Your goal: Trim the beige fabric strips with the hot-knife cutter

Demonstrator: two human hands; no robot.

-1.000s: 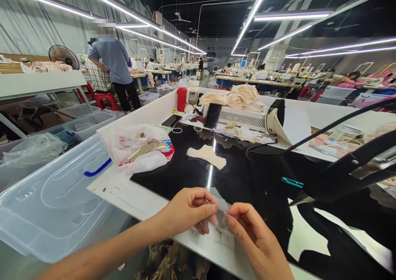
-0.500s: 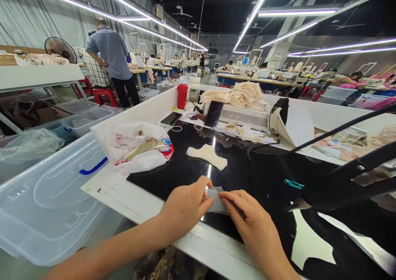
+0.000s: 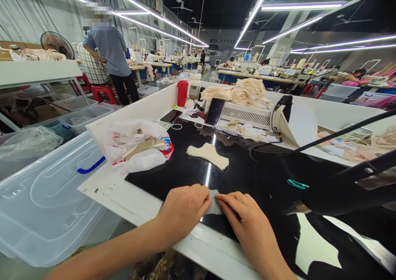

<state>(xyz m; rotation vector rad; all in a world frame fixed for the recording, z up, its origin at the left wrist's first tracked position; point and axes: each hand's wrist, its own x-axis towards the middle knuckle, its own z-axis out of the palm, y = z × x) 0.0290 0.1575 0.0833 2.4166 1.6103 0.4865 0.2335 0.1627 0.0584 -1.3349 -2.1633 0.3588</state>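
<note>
A small grey fabric piece [image 3: 214, 203] lies between my two hands near the front edge of the black tabletop [image 3: 173, 172]. My left hand [image 3: 185, 208] pinches its left side, thumb against curled fingers. On the other side, my right hand [image 3: 243, 212] grips the fabric's right edge between thumb and fingertips. Part of the piece is hidden behind the fingers. Beyond my hands rests a cream cut fabric piece [image 3: 208, 154] with curved edges. Pale green cut pieces [image 3: 317, 247] lie to the right, under a dark lamp arm [image 3: 346, 185].
A white plastic bag [image 3: 136, 146] holding strips sits at left. Turquoise thread snips [image 3: 297, 184] lie at right. Stacked cream fabric [image 3: 244, 92], a phone [image 3: 215, 111] and a red bottle [image 3: 182, 92] stand at the back. A clear bin [image 3: 46, 197] is left of the table. A person in blue [image 3: 109, 51] stands beyond.
Both hands have lowered slightly, and the grey fabric piece now lies flatter toward the tabletop. My left fingers are curled in more. The view has shifted a little.
</note>
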